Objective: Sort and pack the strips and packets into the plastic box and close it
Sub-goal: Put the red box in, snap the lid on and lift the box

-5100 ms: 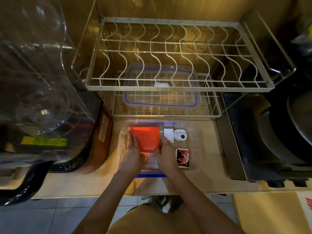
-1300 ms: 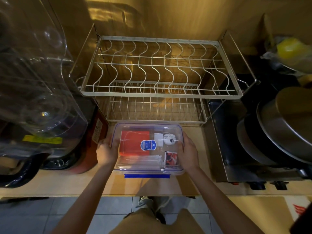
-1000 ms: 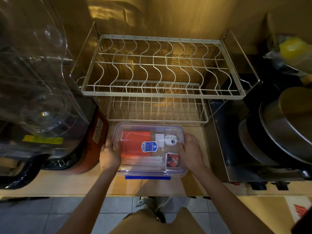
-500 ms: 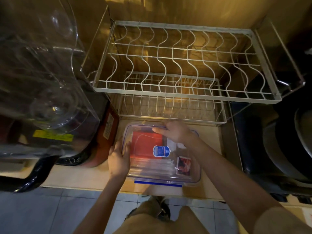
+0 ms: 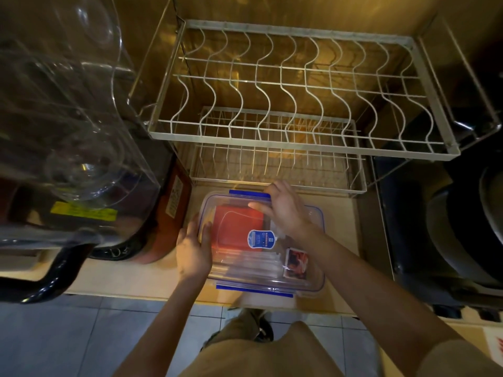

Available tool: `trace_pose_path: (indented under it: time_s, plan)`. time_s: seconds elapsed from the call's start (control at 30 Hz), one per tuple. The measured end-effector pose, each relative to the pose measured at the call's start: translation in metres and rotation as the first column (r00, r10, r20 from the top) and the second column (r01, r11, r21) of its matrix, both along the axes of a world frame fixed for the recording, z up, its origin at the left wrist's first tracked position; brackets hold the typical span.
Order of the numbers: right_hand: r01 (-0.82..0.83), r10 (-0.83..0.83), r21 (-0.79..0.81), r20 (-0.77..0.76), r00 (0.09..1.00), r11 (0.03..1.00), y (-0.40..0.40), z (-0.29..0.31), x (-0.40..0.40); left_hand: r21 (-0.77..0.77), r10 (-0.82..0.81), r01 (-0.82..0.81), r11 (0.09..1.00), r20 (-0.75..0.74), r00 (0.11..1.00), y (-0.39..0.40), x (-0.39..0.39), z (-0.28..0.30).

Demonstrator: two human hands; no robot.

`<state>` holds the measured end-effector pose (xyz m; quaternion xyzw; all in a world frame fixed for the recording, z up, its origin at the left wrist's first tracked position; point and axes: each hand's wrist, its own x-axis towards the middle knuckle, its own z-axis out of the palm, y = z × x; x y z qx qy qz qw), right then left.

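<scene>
I've got left hand (image 5: 192,250) flat, bracing the plastic box (image 5: 313,278), right hand (image 5: 285,210) fingers curled over far blue latch (image 5: 249,194); uneven press could leave the lid (image 5: 272,268) half-seated.

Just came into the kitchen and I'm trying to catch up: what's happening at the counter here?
A person is closing a clear plastic box on the counter, in front of a wire dish rack. The lid is on, with an orange packet and a small printed packet showing through it. The left hand holds the box's left side, while the right hand reaches across to the blue clip on the far edge.
</scene>
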<state>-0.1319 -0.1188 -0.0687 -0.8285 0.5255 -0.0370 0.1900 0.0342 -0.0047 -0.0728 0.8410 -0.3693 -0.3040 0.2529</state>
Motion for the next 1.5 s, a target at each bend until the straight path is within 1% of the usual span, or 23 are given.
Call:
trace_pose_path:
  time_s: [0.17,0.23,0.3,0.33,0.4,0.53,0.63,0.7,0.77,0.8,0.87,0.93,0.97,1.03,1.1,1.17,1.23,1.3,1.37,1.43,1.5]
  plan:
    - [0.021,-0.019,-0.042,0.046,0.999,0.999,0.002,-0.001,0.002,-0.001,0.016,-0.016,1.000,-0.011,1.000,-0.001,0.000,-0.001]
    - [0.031,-0.030,-0.043,0.019,0.999,0.999,0.004,0.001,0.003,-0.003,0.015,-0.015,1.000,-0.012,1.000,0.000,0.000,-0.003]
    - [-0.023,0.022,-0.083,-0.008,1.000,0.996,0.003,0.003,0.004,-0.002,0.019,-0.019,1.000,-0.012,1.000,0.000,0.001,-0.003]
    - [-0.033,0.033,-0.073,-0.003,0.999,0.997,0.002,0.006,0.004,-0.002,0.019,-0.019,1.000,-0.010,1.000,0.000,0.001,-0.003]
    - [0.007,-0.006,-0.013,0.009,1.000,1.000,0.003,0.012,0.003,-0.010,0.015,-0.015,1.000,-0.006,1.000,0.000,0.000,-0.002]
    - [0.097,-0.087,-0.055,0.164,0.983,0.994,0.040,0.020,-0.006,-0.022,0.013,-0.013,1.000,0.005,1.000,0.000,-0.001,-0.002]
    - [0.049,-0.026,-0.090,0.236,0.971,0.995,0.092,0.015,-0.015,-0.028,0.009,-0.008,1.000,0.014,1.000,0.001,0.000,-0.004]
    - [0.014,0.031,-0.163,0.273,0.961,0.987,0.122,0.005,-0.021,-0.029,-0.002,0.002,1.000,0.015,1.000,0.001,0.000,-0.004]
    - [0.002,0.049,-0.216,0.232,0.972,0.976,0.144,-0.008,-0.027,-0.024,-0.008,0.009,1.000,0.019,1.000,0.001,0.001,-0.005]
    - [-0.014,0.056,-0.224,0.184,0.981,0.975,0.153,-0.015,-0.030,-0.026,-0.012,0.012,1.000,0.022,1.000,0.002,0.001,-0.005]
    - [-0.090,0.101,-0.203,0.043,0.994,0.975,0.163,-0.024,-0.034,-0.037,-0.020,0.021,0.999,0.028,0.999,0.002,0.002,-0.007]
    - [-0.144,0.122,-0.208,-0.116,0.986,0.967,0.165,-0.031,-0.034,-0.046,-0.030,0.032,0.998,0.037,0.999,0.002,0.002,-0.007]
    - [-0.148,0.111,-0.235,-0.163,0.980,0.961,0.165,-0.034,-0.033,-0.046,-0.034,0.035,0.998,0.041,0.999,0.002,0.002,-0.008]
    - [-0.136,0.074,-0.315,-0.201,0.977,0.939,0.165,-0.038,-0.029,-0.040,-0.036,0.038,0.998,0.049,0.998,0.002,0.002,-0.007]
    - [-0.129,0.057,-0.347,-0.210,0.976,0.929,0.164,-0.040,-0.024,-0.032,-0.040,0.042,0.999,0.052,0.998,0.002,0.001,-0.005]
    - [-0.107,0.047,-0.345,-0.177,0.983,0.933,0.164,-0.041,-0.025,-0.034,-0.044,0.046,0.998,0.050,0.998,0.002,0.000,-0.004]
    - [-0.100,0.070,-0.272,-0.119,0.990,0.957,0.165,-0.037,-0.030,-0.034,-0.043,0.045,0.998,0.053,0.998,0.001,0.000,-0.004]
    - [-0.144,0.137,-0.201,-0.050,0.989,0.969,0.165,-0.034,-0.038,-0.025,-0.044,0.045,0.999,0.058,0.997,0.002,0.000,-0.004]
    - [-0.163,0.168,-0.150,0.020,0.986,0.975,0.164,-0.030,-0.043,-0.015,-0.050,0.051,0.999,0.061,0.997,0.002,0.000,-0.004]
    - [-0.176,0.183,-0.159,0.027,0.983,0.971,0.159,-0.028,-0.046,-0.013,-0.062,0.062,0.998,0.060,0.996,0.002,0.001,-0.005]
    - [-0.204,0.210,-0.217,0.002,0.978,0.955,0.156,-0.027,-0.046,-0.010,-0.071,0.072,0.997,0.059,0.996,0.001,0.003,-0.006]
